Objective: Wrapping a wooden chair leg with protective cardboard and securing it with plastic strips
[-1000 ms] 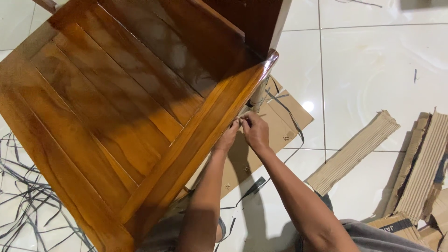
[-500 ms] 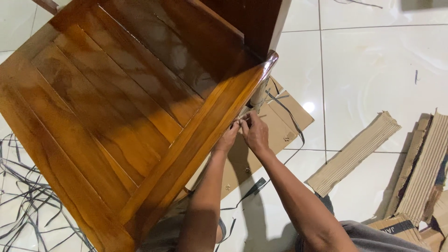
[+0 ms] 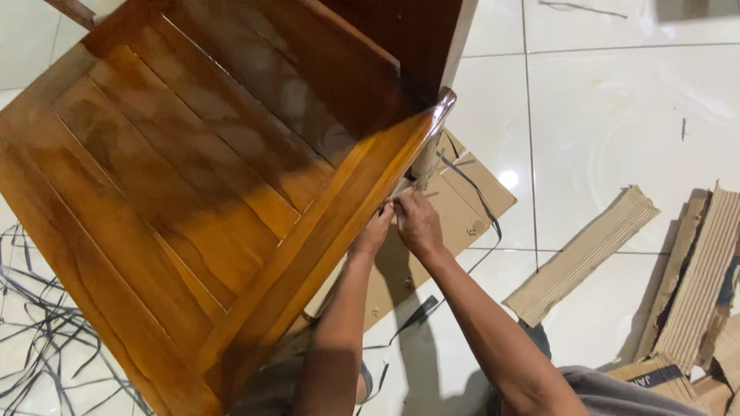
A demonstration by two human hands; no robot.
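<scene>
A glossy brown wooden chair (image 3: 193,177) fills the left half of the view, seen from above. My left hand (image 3: 374,231) and my right hand (image 3: 416,223) meet fingertip to fingertip at the edge of its seat rail, just below the pale leg (image 3: 426,166). Both pinch something small and dark there, too small to identify. A flattened brown cardboard sheet (image 3: 466,204) lies on the floor beneath the hands. A thin black packing strap (image 3: 479,196) curls over it.
The floor is white glossy tile (image 3: 617,115). Strips of corrugated cardboard (image 3: 586,254) and a torn stack (image 3: 697,277) lie to the right. A tangle of several black straps (image 3: 38,323) lies at the left. My knees are at the bottom edge.
Both hands stay pinched at the same spot on the seat rail, with only slight finger movement. The view has shifted a little.
</scene>
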